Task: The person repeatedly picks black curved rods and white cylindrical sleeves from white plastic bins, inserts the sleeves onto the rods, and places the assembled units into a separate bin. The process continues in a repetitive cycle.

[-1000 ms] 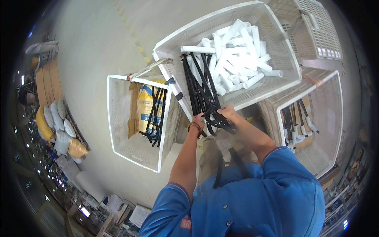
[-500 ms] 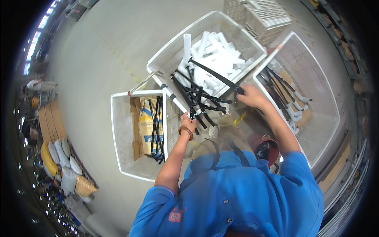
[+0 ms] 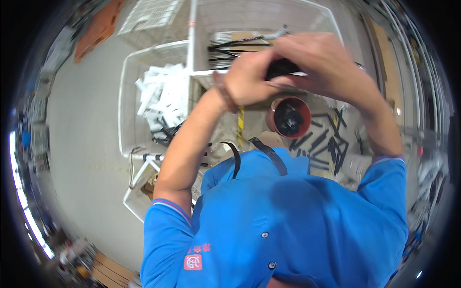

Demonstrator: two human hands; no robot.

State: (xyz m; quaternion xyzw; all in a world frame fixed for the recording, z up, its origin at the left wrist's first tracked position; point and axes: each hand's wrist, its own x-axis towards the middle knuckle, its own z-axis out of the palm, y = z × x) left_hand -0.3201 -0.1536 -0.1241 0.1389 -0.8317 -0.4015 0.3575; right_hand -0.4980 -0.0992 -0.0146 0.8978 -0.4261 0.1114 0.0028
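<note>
Both hands are raised close together over the near rim of a white plastic bin (image 3: pixel 192 36), and motion smears them. A dark black part (image 3: pixel 280 68), probably the black bar, shows between them. My left hand (image 3: pixel 250 79), with a brown bracelet at its wrist, curls against it from the left. From the right, my right hand (image 3: pixel 317 57) bends its fingers over the same part. Most of the part is hidden by the hands. Beyond them, long black rods (image 3: pixel 235 48) lie in the bin, at least one with a grey-white end.
Left of that bin, another white bin (image 3: pixel 122 96) holds white tubes (image 3: pixel 161 93) and black bars. A red-brown bucket (image 3: pixel 308 117) of black pieces stands below my hands. Black strips (image 3: pixel 331 146) lie on the floor at right, and yellow-black tape (image 3: pixel 240 127) marks it.
My view has swung right toward the bin of rods. My left hand has left the black bars at the tube bin and come beside my right hand, around the black part.
</note>
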